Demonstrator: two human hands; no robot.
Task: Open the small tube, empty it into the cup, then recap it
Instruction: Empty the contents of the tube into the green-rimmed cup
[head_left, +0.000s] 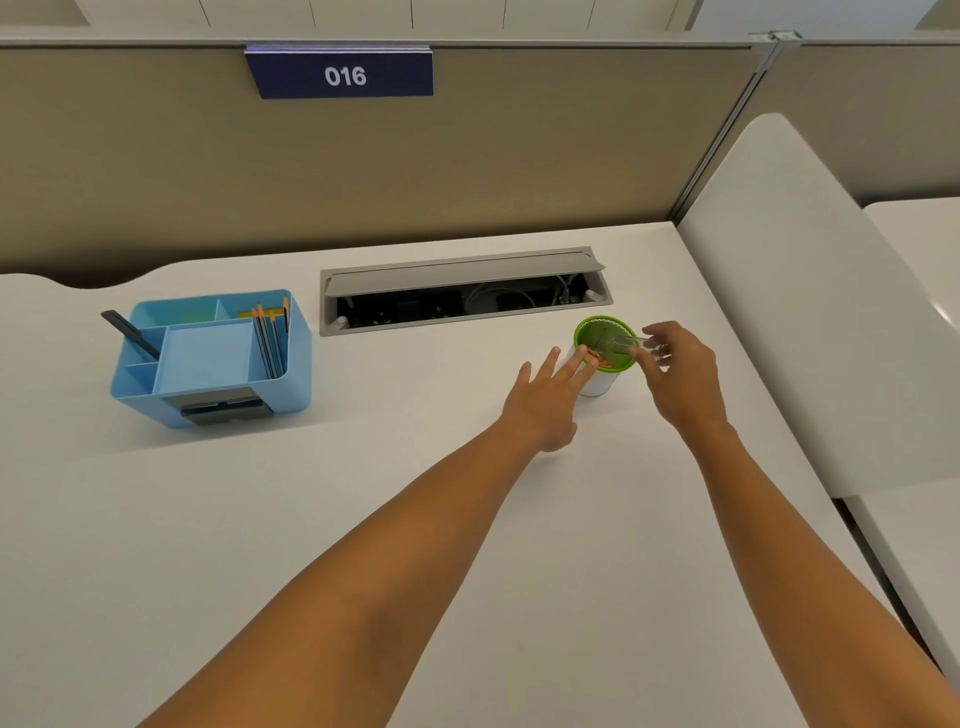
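A white cup with a green inside and rim (597, 383) stands on the desk right of centre. Small orange pieces lie at its inner left side. My right hand (678, 371) holds a small clear tube (626, 343), tilted with its open end over the cup's mouth. My left hand (550, 397) rests against the cup's left side, fingers spread and touching the rim. The tube's cap is not visible; I cannot tell where it is.
A blue desk organiser (208, 358) with pencils and a dark pen stands at the left. An open grey cable tray (462, 291) is set into the white desk (363, 519) behind the cup. A beige partition with a "016" sign (340, 75) backs the desk. A white panel (810, 312) stands at the right.
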